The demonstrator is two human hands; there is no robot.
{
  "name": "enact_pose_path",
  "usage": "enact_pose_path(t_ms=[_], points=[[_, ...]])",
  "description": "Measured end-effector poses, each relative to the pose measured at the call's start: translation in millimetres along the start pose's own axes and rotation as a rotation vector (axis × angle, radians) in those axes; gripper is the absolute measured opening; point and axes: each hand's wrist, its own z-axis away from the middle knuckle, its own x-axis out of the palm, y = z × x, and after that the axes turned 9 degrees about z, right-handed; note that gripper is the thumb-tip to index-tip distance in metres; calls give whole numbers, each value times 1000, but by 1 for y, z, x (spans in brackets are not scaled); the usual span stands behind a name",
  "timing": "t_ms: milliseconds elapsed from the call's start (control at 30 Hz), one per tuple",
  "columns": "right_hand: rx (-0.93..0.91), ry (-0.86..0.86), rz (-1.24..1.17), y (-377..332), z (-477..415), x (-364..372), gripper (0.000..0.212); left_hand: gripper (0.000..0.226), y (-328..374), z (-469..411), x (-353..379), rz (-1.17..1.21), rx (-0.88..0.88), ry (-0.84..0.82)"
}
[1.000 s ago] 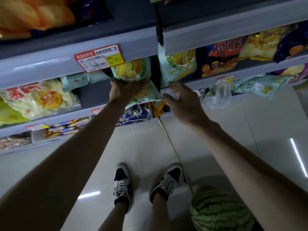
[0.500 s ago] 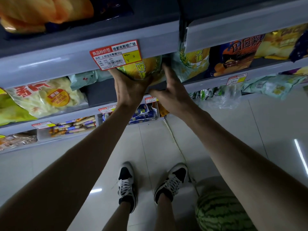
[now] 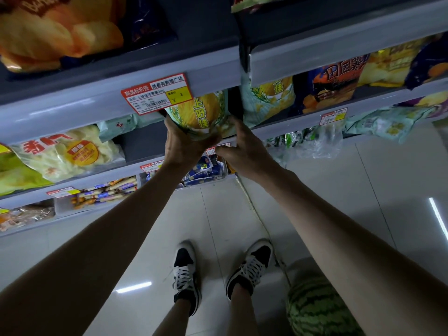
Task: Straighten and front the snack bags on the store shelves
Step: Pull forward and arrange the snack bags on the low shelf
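A pale-green snack bag with a yellow oval (image 3: 201, 115) stands at the front of the middle shelf, under a red and yellow price tag (image 3: 157, 93). My left hand (image 3: 184, 144) grips the bag's lower left side, fingers curled round it. On the bag's right edge rests my right hand (image 3: 242, 146), fingers reaching up beside it; its thumb points left under the bag. A matching green bag (image 3: 266, 100) stands just right of the shelf divider. Further right are a dark blue and orange bag (image 3: 332, 83) and yellow bags (image 3: 388, 66).
A white chip bag with red letters (image 3: 65, 151) lies on the shelf at left. Lower shelves hold small wrapped snacks (image 3: 104, 194) and clear packets (image 3: 312, 144). Orange chip bags (image 3: 55, 27) fill the top shelf. My shoes (image 3: 186, 272) stand on the tiled floor beside a watermelon (image 3: 317, 309).
Both hands have closed in on the green and yellow bag and lifted it upright at the shelf front; the right hand came over from the right and now touches its side.
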Motion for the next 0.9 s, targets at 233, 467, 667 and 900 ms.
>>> enact_pose_path(t_ms=[233,467,667,900], points=[[57,-14,20,1,14,-5,81,97,3,10,-8,-60,-58,-14],[84,40,122,-1,38,-3,63,80,21,50,-29,-259,-198,-105],[63,60,445,22,67,-46,50,69,54,93,-7,-470,-117,-335],[134,173,585,94,102,-135,51,59,119,100,104,-502,-4,-478]])
